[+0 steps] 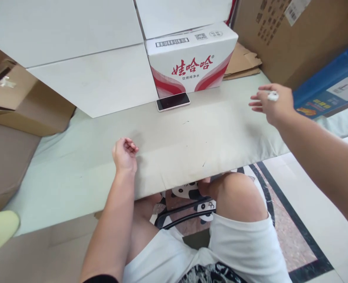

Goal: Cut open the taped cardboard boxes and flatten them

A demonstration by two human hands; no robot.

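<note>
My left hand hovers close above the cloth-covered table, left of its middle. Its fingers curl loosely with gaps between them, and I see nothing in it. Out to the right, my right hand is raised over the table with fingers apart, pointing left. A small white object with a dark spot sits on the back of that hand near the knuckles; I cannot tell what it is. Between the hands and farther back, a phone with a dark screen lies on the cloth, touched by neither hand.
Behind the phone stands a white and red water carton. Large white boxes are stacked left of it. Brown cardboard boxes flank the left side, and another stands back right beside a blue package. My knees are at the table's front edge.
</note>
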